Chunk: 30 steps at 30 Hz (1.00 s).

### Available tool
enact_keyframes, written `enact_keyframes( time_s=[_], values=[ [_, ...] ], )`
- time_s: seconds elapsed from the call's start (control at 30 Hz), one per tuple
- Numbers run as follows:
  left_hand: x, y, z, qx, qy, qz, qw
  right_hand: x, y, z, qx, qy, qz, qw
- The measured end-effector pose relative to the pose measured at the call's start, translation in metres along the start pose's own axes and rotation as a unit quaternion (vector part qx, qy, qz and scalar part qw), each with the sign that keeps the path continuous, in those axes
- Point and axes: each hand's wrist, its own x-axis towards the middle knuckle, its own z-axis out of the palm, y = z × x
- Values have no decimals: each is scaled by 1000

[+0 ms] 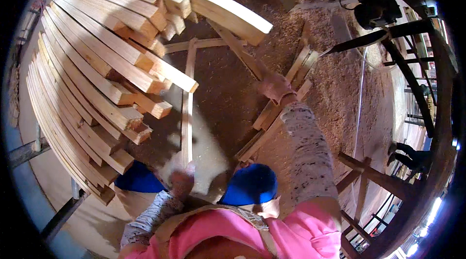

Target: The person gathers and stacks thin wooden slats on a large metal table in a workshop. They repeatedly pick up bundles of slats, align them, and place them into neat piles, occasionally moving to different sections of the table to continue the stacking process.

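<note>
My right hand (275, 87), in a pinkish work glove, reaches forward and down and grips the end of a long wooden strip (240, 50) that slants up to the left across the sawdust floor. My left hand (180, 180), also gloved, hangs low near my knee, fingers curled, close to the lower end of a thin upright wooden strip (186, 113); whether it holds that strip is unclear. A tall stack of sawn wooden planks (97, 65) fills the left side, its cut ends pointing toward me.
Several loose wooden strips (279, 113) lie on the sawdust-covered floor (335, 79) below my right hand. A dark machine (376, 9) on a metal frame stands at the upper right. Another person's feet (407, 154) show at the right edge. Blue shoes (250, 183) are mine.
</note>
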Motion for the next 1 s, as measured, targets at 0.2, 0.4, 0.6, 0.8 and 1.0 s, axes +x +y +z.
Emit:
enact_keyframes(
  time_s=[0.2,0.4,0.6,0.8,1.0],
  values=[
    [-1,-71,26,-147,43,-158,976,-121,39,22,6,-152,91,984],
    [-6,-26,13,-42,3,-27,999,-245,68,57,61,-136,97,984],
    [66,46,56,109,43,55,992,-153,53,128,280,85,228,929],
    [145,-54,124,360,98,138,917,-82,94,144,281,235,328,871],
    [157,-9,123,251,18,80,964,-38,73,178,186,304,337,871]
  ],
)
